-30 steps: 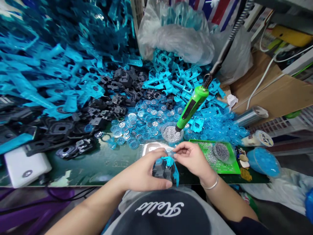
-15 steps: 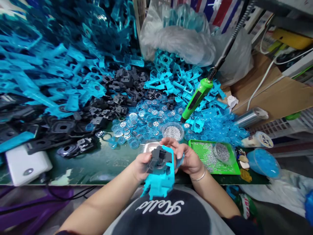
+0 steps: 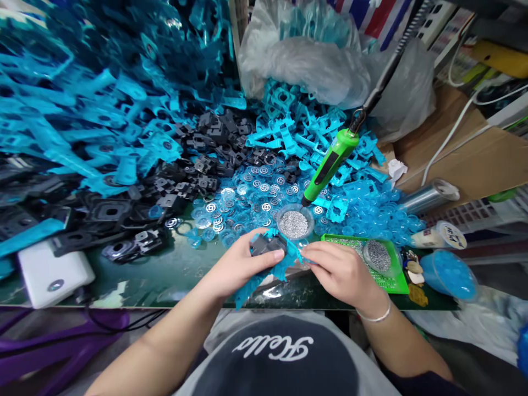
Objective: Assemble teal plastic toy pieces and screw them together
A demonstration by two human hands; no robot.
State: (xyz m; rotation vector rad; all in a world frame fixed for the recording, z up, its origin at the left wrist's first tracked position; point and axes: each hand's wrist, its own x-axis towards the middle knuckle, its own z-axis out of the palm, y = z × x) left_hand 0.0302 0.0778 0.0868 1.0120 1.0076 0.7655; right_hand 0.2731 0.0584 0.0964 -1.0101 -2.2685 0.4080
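My left hand (image 3: 239,258) is closed around a bright blue plastic housing (image 3: 291,256), its thumb pressed on the black plastic block (image 3: 259,245) seated in it. At the housing's right edge, my right hand (image 3: 340,269) pinches a small clear blue plastic piece (image 3: 303,243), mostly covered by the fingertips. Whether that piece touches the housing is hard to tell. Just beyond both hands stands a round tub of small metal screws (image 3: 293,224). A green electric screwdriver (image 3: 332,165) hangs tip-down over the tub's back edge.
Clear blue discs (image 3: 247,201) lie heaped behind the tub. Black parts (image 3: 214,137) and large blue parts (image 3: 103,126) pile up to the left. On the right are a green tray (image 3: 398,280) with screws and a cup of blue pieces (image 3: 449,275). A white box (image 3: 55,272) sits front left.
The housing has been tilted and raised away from my body, with my left hand now wrapped over it. My right hand has turned palm-down and moved right, its fingers pinching at the edge.
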